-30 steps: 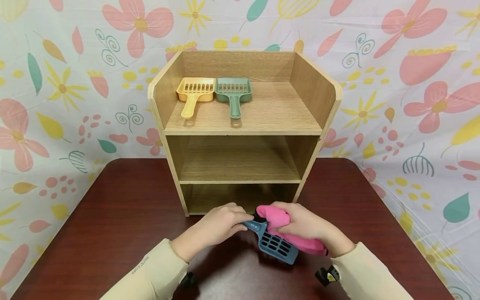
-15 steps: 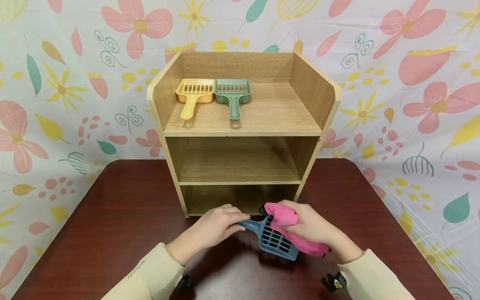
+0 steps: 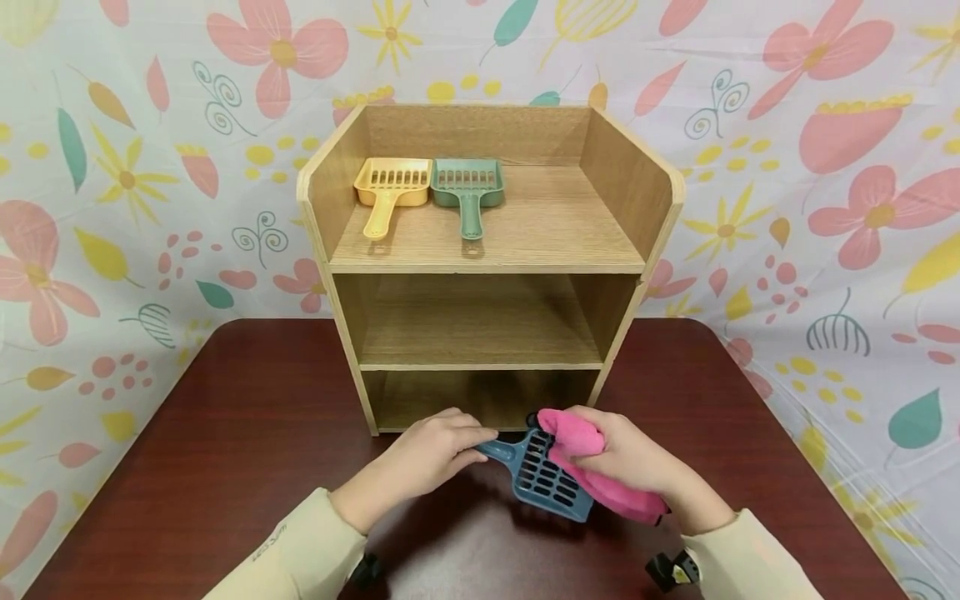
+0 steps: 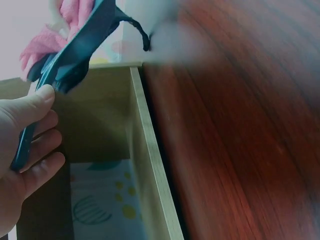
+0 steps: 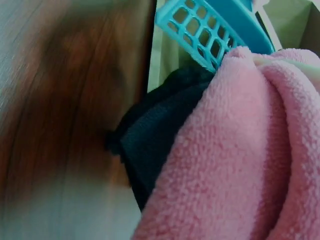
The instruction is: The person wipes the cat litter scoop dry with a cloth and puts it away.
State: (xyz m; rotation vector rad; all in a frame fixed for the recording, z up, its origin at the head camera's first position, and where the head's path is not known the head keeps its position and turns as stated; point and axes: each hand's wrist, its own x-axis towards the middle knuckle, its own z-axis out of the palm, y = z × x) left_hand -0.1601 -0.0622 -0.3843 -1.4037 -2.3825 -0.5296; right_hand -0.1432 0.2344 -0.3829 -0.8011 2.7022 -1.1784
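Note:
A blue slotted litter scoop [image 3: 547, 482] is held over the table in front of the shelf, its slotted head tilted toward the lower right. My left hand [image 3: 441, 450] grips its handle; in the left wrist view the thumb and fingers [image 4: 46, 140] close round that handle. With my right hand [image 3: 628, 452] I hold a bunched pink cloth [image 3: 618, 497] against the right edge of the scoop's head. Dark fabric [image 5: 155, 130] shows at the pink cloth's side in the right wrist view. The fingers of the right hand are partly hidden by the cloth.
A wooden shelf unit [image 3: 480, 365] stands at the middle of the dark red table [image 3: 247, 417]. On its top board a yellow scoop [image 3: 384, 193] and a green scoop [image 3: 469, 197] lie side by side at the left. A floral backdrop [image 3: 750, 250] hangs behind.
My right hand and the pink cloth have slid to the right along the scoop, and more of its slots show. The left hand and scoop have shifted slightly left.

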